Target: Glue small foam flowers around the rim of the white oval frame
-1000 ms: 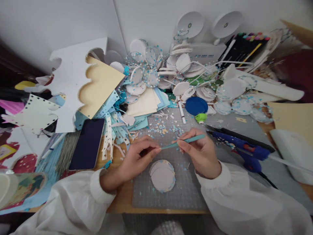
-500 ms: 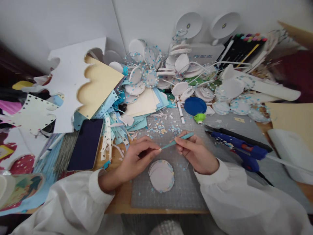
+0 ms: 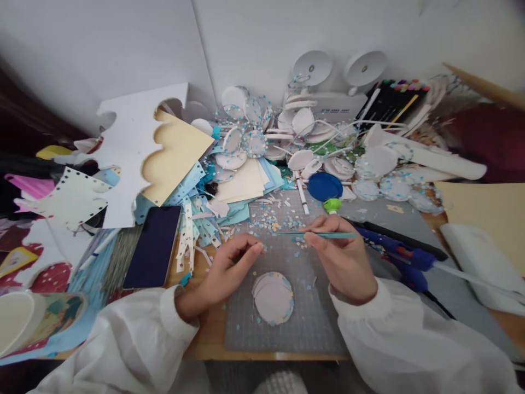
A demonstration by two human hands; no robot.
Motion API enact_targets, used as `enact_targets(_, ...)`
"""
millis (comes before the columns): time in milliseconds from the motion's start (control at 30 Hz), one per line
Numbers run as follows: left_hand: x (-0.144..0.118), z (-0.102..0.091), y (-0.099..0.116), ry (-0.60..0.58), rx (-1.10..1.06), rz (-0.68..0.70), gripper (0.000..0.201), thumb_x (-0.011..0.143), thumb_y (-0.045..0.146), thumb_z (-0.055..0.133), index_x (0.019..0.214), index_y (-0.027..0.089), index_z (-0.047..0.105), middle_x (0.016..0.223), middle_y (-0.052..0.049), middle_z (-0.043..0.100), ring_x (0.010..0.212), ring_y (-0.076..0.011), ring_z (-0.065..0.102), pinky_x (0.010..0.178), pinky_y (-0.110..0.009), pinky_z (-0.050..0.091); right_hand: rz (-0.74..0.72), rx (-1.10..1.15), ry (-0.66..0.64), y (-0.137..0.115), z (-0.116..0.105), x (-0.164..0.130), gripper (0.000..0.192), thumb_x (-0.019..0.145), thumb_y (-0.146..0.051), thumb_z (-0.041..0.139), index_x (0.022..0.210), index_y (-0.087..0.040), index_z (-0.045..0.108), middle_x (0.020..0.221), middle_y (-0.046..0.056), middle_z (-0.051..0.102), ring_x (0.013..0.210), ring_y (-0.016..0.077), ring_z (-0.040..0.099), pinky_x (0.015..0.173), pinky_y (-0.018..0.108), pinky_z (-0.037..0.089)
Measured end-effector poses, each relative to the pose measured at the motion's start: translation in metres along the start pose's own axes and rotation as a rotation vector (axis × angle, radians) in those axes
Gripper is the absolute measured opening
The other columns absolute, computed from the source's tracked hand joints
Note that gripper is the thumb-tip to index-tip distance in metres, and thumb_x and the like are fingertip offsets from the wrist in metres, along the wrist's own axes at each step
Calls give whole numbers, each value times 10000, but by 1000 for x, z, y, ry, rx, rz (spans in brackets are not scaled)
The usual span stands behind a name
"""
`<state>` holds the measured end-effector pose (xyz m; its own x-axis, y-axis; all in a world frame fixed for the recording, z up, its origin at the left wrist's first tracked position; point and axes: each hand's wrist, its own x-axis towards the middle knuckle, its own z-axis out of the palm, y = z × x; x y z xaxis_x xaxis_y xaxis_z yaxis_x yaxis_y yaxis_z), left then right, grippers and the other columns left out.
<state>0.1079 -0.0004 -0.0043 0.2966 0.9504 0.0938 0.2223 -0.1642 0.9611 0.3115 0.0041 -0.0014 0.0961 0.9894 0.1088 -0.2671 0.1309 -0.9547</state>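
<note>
My right hand (image 3: 340,257) grips thin teal tweezers (image 3: 315,234), held level with the tip pointing left over a scatter of small blue and white paper bits (image 3: 283,221). My left hand (image 3: 232,262) hovers just left of the tip, fingers loosely pinched; I cannot tell whether a tiny bit is between them. Below both hands a white paper disc (image 3: 273,298) edged with blue bits lies on the grey cutting mat (image 3: 303,328).
A dark phone (image 3: 155,246) lies left of the mat. A blue glue gun (image 3: 404,260) lies to the right. A blue lid (image 3: 325,186) and green cap (image 3: 333,206) sit behind. Piles of decorated discs (image 3: 254,137), paper scraps and a marker set (image 3: 394,98) crowd the back.
The tweezers' tip has drawn away from my left fingertips and swung level, pointing left. My left hand has dropped slightly. The view has tilted, showing more wall.
</note>
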Motion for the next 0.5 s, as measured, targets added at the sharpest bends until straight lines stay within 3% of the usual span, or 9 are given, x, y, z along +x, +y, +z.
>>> enact_targets(133,-1,-3,-4,1,-93,-39,484,921,472,473,550,163,453,517,35,395,502,-91,367,505,-234,303,-292,-261,-92,-15,7,-6,176,733,-96,723,754,-241,625,772,-5,637,771,163,652,697,318,523)
enact_targets(233,-3,-5,-12,-96,-206,-98,542,913,529,453,535,145,516,468,42,346,459,-81,315,466,-240,225,-680,-584,-287,-27,19,-14,189,759,-46,672,839,-213,638,829,35,683,736,158,631,644,312,520)
enact_targets(333,-4,-6,-17,-223,-365,-128,574,878,570,488,495,144,451,477,48,309,459,-68,250,457,-238,179,-1078,-871,-499,-28,31,-21,131,796,-46,609,790,-174,634,826,57,708,695,150,593,619,297,507)
enact_targets(400,-4,-6,-15,-266,-428,-143,558,855,558,533,494,146,429,487,52,297,468,-66,231,454,-232,174,-1218,-1000,-591,-24,38,-24,147,813,-80,586,707,-176,621,795,55,706,683,158,578,619,302,500)
enact_targets(500,-3,-5,-11,-238,-460,-187,483,831,484,595,512,145,465,494,56,296,473,-67,227,447,-224,186,-1250,-1111,-644,-16,44,-26,199,831,-113,561,650,-186,602,766,48,689,664,166,560,613,311,490)
